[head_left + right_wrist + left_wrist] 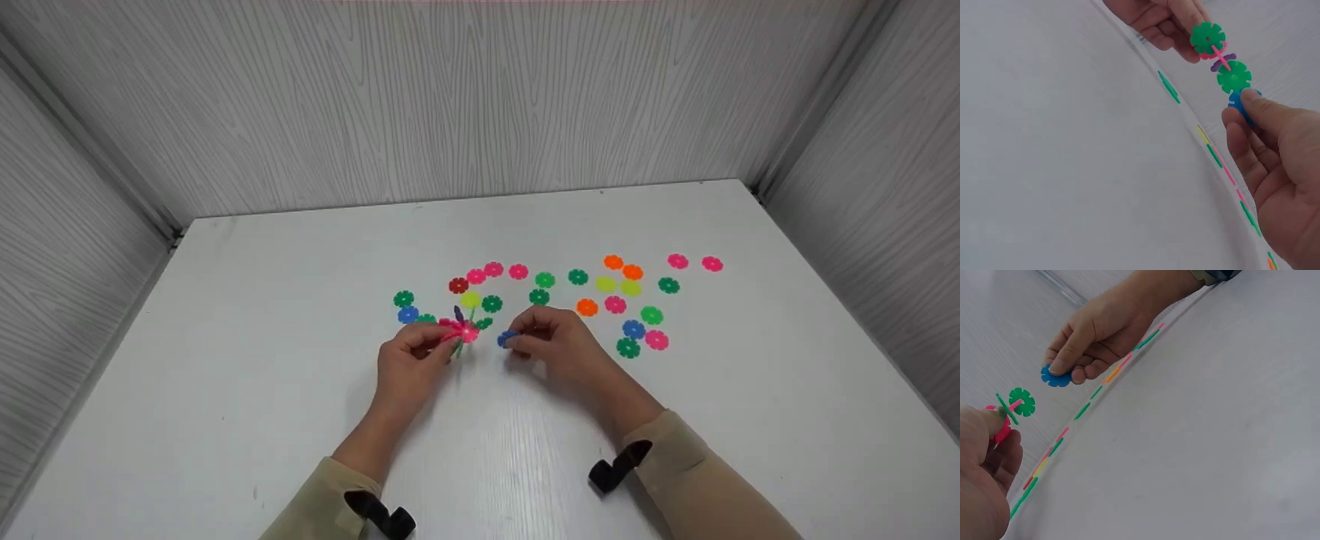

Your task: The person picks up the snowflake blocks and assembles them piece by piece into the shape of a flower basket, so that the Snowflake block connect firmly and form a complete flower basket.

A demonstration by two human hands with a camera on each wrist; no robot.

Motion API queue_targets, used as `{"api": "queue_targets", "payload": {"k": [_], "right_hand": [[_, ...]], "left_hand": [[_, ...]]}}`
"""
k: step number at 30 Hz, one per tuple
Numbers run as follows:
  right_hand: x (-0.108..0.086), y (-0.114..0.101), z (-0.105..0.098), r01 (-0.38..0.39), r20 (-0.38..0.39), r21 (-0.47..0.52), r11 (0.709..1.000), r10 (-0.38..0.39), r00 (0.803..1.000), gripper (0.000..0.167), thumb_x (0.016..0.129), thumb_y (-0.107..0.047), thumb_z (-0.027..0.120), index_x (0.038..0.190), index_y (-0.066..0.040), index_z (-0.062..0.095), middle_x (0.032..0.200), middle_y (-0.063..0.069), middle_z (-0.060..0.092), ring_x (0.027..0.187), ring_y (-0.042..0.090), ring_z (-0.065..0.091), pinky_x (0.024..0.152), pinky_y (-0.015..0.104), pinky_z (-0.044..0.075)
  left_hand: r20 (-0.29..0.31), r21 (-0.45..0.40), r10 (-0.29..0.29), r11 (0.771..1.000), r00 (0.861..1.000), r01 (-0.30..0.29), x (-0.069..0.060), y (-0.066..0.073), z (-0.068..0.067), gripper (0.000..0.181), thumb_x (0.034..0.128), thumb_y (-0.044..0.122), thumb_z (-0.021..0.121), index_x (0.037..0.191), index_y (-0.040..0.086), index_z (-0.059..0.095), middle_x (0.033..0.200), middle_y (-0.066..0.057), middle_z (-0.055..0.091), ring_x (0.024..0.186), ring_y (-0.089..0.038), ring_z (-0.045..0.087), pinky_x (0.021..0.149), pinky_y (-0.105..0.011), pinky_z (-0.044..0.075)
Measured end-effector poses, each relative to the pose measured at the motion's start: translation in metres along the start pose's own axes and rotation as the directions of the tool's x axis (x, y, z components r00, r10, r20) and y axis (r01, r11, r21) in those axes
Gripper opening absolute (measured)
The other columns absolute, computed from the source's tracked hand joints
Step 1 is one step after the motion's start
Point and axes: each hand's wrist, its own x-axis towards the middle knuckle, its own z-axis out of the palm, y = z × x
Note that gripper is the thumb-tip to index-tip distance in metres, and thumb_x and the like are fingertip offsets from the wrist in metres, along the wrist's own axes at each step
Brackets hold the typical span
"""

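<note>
My left hand (pixel 409 360) pinches a small cluster of notched plastic snowflake discs (pixel 468 333) between thumb and fingers. Pink, green and purple discs are slotted into one another there; a green disc (pixel 1026 404) sticks out on the side toward the other hand. My right hand (pixel 562 345) pinches a single blue snowflake disc (pixel 504 339) by its edge. In the head view a gap separates this blue disc from the cluster. From the right wrist, the blue disc (pixel 1236 101) overlaps a green disc (pixel 1233 79) in the line of sight. Fingers hide part of the cluster.
Loose discs lie flat on the white table (pixel 247 337) beyond and to the right of my hands: a yellow disc (pixel 470 300), a dark red disc (pixel 458 285), an orange disc (pixel 587 307), a blue disc (pixel 634 329) and several pink and green ones. Wood-grain panels (pixel 480 97) wall the table.
</note>
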Motion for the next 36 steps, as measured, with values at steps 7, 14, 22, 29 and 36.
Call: {"api": "queue_targets", "payload": {"k": [7,14,22,29,36], "right_hand": [[-0.002,-0.006,0.011,0.105,0.008,0.065,0.992,-0.106,0.994,0.018,0.096,-0.014,0.081,0.113,-0.012,0.075,0.106,0.009,0.075,0.095,0.027,0.077,0.091,0.035,0.062],[-0.002,-0.004,0.013,0.171,-0.016,0.013,0.985,-0.17,0.985,0.015,0.098,-0.009,0.077,0.112,-0.013,0.077,0.103,0.007,0.075,0.093,0.026,0.076,0.089,0.033,0.062],[-0.004,-0.006,0.013,0.162,-0.026,0.032,0.986,-0.162,0.986,0.016,0.098,-0.01,0.077,0.114,-0.015,0.078,0.105,0.007,0.075,0.095,0.027,0.076,0.09,0.035,0.062],[-0.005,-0.003,0.014,0.164,-0.054,0.01,0.986,-0.163,0.985,0.013,0.098,-0.018,0.079,0.111,-0.02,0.079,0.104,0.005,0.075,0.097,0.025,0.075,0.09,0.035,0.062],[-0.005,-0.002,0.013,0.177,-0.061,-0.008,0.984,-0.178,0.982,0.013,0.098,-0.014,0.078,0.111,-0.019,0.08,0.104,0.003,0.076,0.098,0.024,0.074,0.09,0.033,0.062]], "left_hand": [[0.024,0.005,0.053,0.999,0.998,-0.053,-0.002,0.003,0.001,0.015,0.0922,0.016,0.085,0.106,0.02,0.083,0.127,0.001,0.064,0.118,-0.019,0.063,0.091,-0.027,0.06],[0.103,-0.013,0.029,1.0,0.994,-0.028,-0.007,0.005,0.003,0.018,0.0904,0.017,0.087,0.106,0.02,0.079,0.116,0.0,0.07,0.104,-0.024,0.068,0.086,-0.029,0.062],[0.125,-0.022,0.074,0.997,0.989,-0.072,-0.005,0.005,0.003,0.051,0.0906,0.014,0.087,0.135,0.015,0.062,0.116,0.0,0.072,0.106,-0.021,0.071,0.087,-0.03,0.062],[0.156,0.041,0.118,0.991,0.981,-0.125,-0.007,0.005,0.003,0.042,0.0915,0.017,0.086,0.13,0.019,0.071,0.124,0.005,0.07,0.114,-0.018,0.067,0.093,-0.032,0.059],[0.185,0.033,0.122,0.991,0.975,-0.13,-0.008,0.004,0.003,0.036,0.0919,0.02,0.086,0.125,0.021,0.072,0.12,0.005,0.071,0.107,-0.017,0.07,0.094,-0.031,0.06]]}}
